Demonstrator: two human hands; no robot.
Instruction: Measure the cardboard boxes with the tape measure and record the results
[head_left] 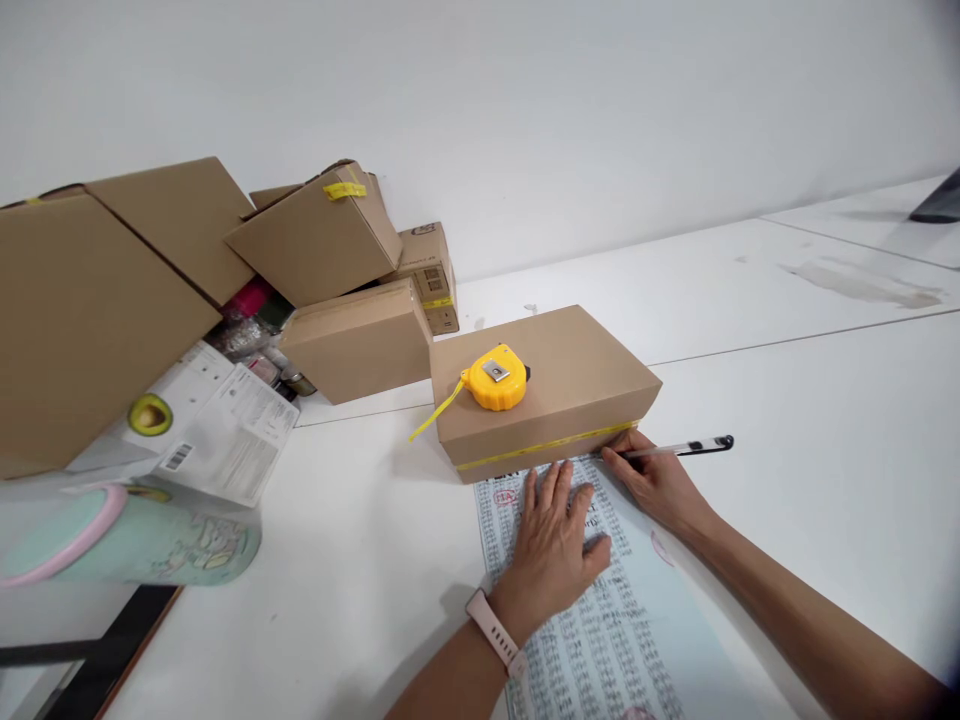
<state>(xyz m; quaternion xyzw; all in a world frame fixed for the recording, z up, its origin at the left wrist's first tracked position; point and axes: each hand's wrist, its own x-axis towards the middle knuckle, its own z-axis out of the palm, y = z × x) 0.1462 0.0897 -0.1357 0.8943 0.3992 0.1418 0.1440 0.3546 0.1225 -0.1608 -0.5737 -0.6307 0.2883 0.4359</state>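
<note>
My left hand lies flat on a sheet of paper with columns of handwriting, its fingers spread. A pale pink watch band circles the left wrist. My right hand grips a pen with a clear barrel and black end, near the sheet's far edge. The pen's tip is hidden behind the fingers. Just beyond both hands sits a closed cardboard box with yellow tape along its front side. On top of it rests a yellow tape measure, a short length of its blade sticking out to the left.
More cardboard boxes are piled at the left against the wall. In front of them are white printed packages and a mint-green bottle with a pink ring. A dark object stands at the far right of the white table.
</note>
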